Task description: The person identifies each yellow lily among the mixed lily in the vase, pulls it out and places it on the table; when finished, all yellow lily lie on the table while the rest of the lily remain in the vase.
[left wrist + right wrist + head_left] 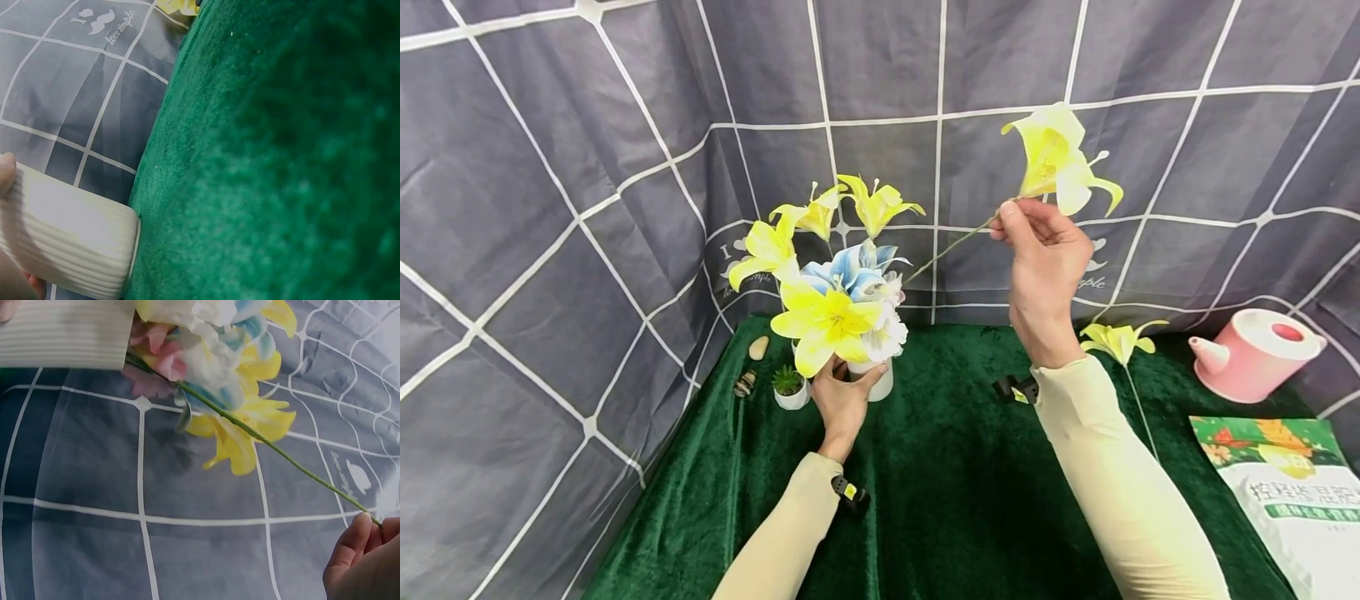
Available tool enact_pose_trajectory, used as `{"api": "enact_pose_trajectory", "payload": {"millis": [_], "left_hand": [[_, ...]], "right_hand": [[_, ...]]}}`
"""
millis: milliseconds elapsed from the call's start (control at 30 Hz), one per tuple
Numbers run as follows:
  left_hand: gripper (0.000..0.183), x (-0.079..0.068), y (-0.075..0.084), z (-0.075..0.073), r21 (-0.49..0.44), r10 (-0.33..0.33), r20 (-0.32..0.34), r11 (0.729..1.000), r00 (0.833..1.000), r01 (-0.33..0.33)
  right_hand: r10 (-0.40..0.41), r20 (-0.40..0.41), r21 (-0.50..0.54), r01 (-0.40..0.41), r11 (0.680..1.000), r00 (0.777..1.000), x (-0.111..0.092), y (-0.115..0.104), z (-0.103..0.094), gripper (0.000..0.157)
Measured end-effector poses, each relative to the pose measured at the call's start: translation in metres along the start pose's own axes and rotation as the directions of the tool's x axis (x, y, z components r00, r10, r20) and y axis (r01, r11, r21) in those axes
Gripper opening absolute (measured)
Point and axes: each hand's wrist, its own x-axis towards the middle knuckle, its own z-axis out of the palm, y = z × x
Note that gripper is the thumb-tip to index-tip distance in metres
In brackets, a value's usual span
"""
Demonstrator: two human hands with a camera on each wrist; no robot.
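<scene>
While left hand [841, 406] grips vase [74, 230] and right hand [1049, 268] pinches stem [250, 432], the curtain [887, 67] reads "love simple."

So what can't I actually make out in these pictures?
Head view: the mouth of the white vase, hidden by blooms.
Right wrist view: the lower end of the held stem, lost at the vase's rim.
Left wrist view: most of the left hand, cut off by the left edge.
Head view: the bag's smallest print, too small.

Finely ribbed vase [72, 234], plush green velvet-like cloth [940, 483], smooth plastic-looking watering can [1247, 358], creased fabric backdrop [880, 67]
</scene>
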Motion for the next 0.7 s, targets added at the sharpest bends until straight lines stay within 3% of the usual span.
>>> {"api": "enact_pose_trajectory", "payload": {"millis": [200,433,567,700], "left_hand": [[0.068,0.001,-0.002,0.001,-0.016,0.015,-0.001,1.000,1.000,-0.015],[0.068,0.001,-0.001,0.001,0.008,-0.009,0.003,1.000,1.000,0.009],[0.068,0.000,-0.001,0.000,0.014,-0.018,0.009,1.000,1.000,0.017],[0.067,0.001,0.000,0.000,0.012,-0.016,0.012,1.000,1.000,0.016]], "right_hand": [[-0.034,-0.076,0.024,0.036,0.999,0.997,0.006,-0.013,-0.012,0.007],[-0.031,-0.178,0.165,0.061,0.984,0.984,0.019,-0.036,-0.029,0.016],[-0.040,-0.198,0.197,0.080,0.977,0.979,0.023,-0.048,-0.043,0.019],[-0.087,-0.183,0.161,0.117,0.980,0.979,0.023,-0.058,-0.059,0.019]]}}
